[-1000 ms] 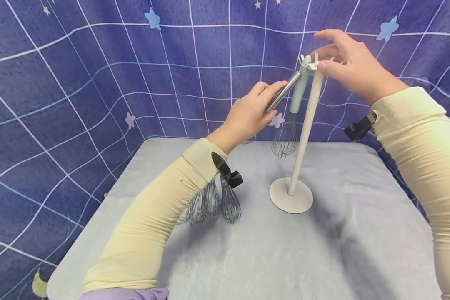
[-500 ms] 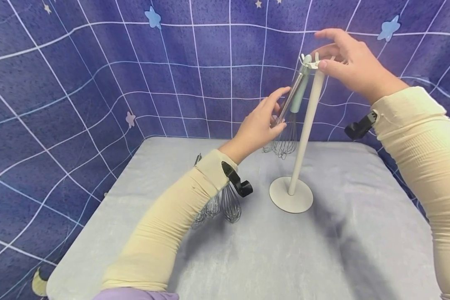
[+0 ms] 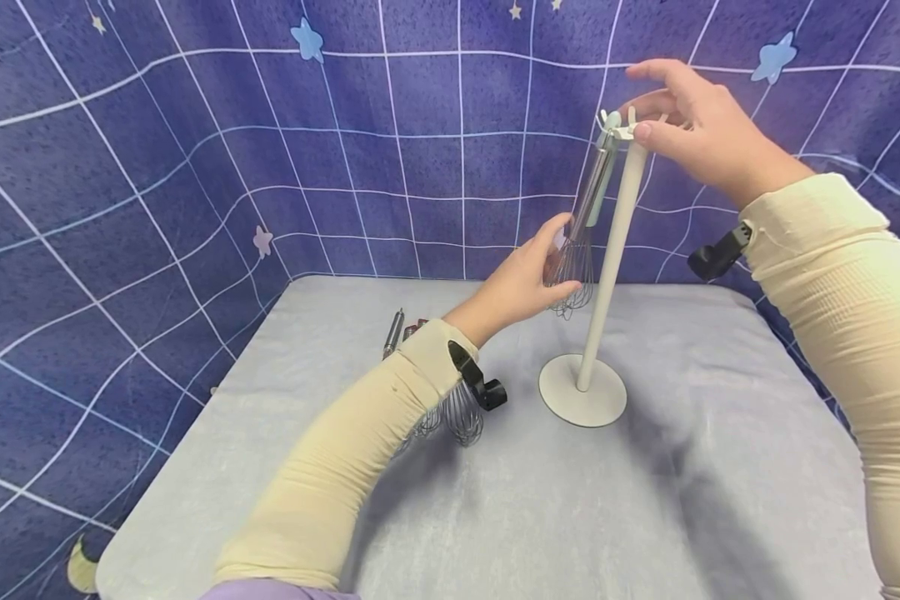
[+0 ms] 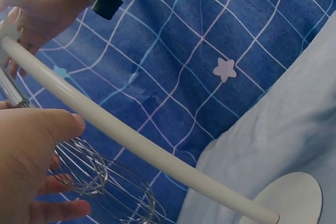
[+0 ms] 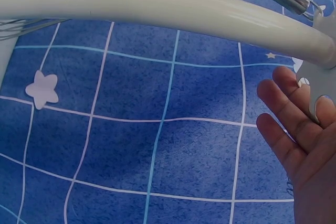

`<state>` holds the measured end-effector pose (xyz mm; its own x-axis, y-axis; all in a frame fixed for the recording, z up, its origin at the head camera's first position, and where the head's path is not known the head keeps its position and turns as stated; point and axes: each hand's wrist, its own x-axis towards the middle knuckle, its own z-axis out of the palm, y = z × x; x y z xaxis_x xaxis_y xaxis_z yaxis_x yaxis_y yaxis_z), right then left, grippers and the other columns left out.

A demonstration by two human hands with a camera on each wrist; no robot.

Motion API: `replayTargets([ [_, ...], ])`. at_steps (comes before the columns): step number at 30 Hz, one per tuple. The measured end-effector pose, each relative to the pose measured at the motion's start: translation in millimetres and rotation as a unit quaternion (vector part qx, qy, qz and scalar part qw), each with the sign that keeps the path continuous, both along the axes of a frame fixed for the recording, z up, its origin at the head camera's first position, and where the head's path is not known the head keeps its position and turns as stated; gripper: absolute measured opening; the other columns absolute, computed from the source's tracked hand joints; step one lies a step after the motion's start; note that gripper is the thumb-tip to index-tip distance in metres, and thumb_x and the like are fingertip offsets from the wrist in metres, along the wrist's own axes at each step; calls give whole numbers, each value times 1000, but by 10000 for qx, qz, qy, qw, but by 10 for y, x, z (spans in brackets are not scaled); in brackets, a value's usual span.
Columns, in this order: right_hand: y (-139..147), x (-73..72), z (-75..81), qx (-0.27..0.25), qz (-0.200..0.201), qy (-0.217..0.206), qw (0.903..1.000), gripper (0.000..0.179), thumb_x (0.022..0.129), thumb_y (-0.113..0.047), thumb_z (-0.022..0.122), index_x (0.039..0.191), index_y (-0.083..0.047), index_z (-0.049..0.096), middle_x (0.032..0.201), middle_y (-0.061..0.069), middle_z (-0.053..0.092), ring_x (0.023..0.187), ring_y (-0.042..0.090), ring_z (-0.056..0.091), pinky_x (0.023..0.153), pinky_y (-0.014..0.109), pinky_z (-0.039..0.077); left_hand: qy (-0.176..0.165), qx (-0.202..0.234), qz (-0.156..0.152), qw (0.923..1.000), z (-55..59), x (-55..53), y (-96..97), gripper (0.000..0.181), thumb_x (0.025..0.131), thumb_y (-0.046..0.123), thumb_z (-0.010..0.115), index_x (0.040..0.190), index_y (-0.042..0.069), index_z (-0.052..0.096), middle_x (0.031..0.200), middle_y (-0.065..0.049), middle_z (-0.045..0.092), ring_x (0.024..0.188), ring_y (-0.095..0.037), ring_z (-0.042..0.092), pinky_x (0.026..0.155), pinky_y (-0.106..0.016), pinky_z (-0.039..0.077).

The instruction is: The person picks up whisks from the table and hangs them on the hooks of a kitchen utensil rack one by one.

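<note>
A cream stand with a round base rises from the table, and prongs ring its top. From the prongs hangs a whisk with a steel handle, in front of another whisk with a mint-green handle. My right hand holds the stand's top between thumb and fingers. Around the wires of the steel whisk, low down, my left hand lies with thumb and fingers spread apart. In the left wrist view the wires pass between thumb and fingers without a visible squeeze.
Several more whisks lie on the grey cloth-covered table, partly hidden by my left forearm. A blue curtain with a grid pattern and stars closes off the back and left side.
My left hand has let go of the steel handle and slid down to the wires. The whisk has swung from slanted to hanging nearly straight. My right hand stays at the stand's top.
</note>
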<state>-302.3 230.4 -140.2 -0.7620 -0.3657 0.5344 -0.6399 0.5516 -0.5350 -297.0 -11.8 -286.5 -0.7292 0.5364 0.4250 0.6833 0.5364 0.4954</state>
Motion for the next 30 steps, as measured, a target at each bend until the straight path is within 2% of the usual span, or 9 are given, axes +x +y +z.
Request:
replayTargets([
  [7, 13, -14, -18, 93, -29, 0, 10000, 57, 96, -22, 59, 151, -27, 43, 134, 9, 65, 97, -2, 60, 92, 22, 41, -249, -314, 10, 9992, -115, -3, -37, 96, 90, 32, 78, 161, 15, 16, 121, -9, 58, 103, -15, 57, 88, -29, 50],
  [12, 22, -32, -15, 172, -37, 46, 9998, 57, 97, -23, 59, 152, -27, 42, 135, 11, 64, 100, -2, 59, 94, 22, 41, -378, -363, 60, 9986, -237, -26, -148, 98, 88, 34, 79, 162, 25, 15, 126, -11, 56, 102, -19, 62, 86, -32, 53],
  [17, 32, -43, 1, 127, -30, -1, 9999, 58, 97, -23, 60, 151, -28, 42, 136, 11, 64, 101, 0, 59, 95, 22, 41, -214, -774, 537, 9953, -387, -61, -343, 97, 89, 45, 75, 161, 36, 11, 127, -9, 52, 95, -16, 59, 72, -32, 54],
  [21, 39, -49, -1, 144, -65, 86, 9998, 57, 96, -20, 59, 151, -27, 43, 133, 8, 66, 96, -3, 60, 92, 21, 41, -70, -1017, 960, 9901, -479, -77, -529, 97, 89, 51, 73, 162, 36, 10, 129, -10, 48, 81, -17, 58, 60, -32, 52],
  [26, 39, -54, -8, 301, -170, 199, 9992, 58, 96, -20, 57, 152, -28, 41, 134, 8, 66, 96, -5, 58, 93, 20, 40, -52, -1075, 1512, 9826, -579, -105, -822, 98, 88, 55, 72, 162, 31, 14, 130, -13, 45, 79, -20, 56, 57, -34, 52],
  [30, 42, -70, -25, 218, -150, 79, 9996, 58, 97, -19, 57, 152, -29, 41, 132, 5, 66, 97, -3, 58, 95, 22, 39, -188, -1102, 1869, 9760, -651, -118, -1060, 101, 87, 58, 71, 163, 33, 10, 135, -16, 42, 82, -21, 55, 57, -34, 52],
])
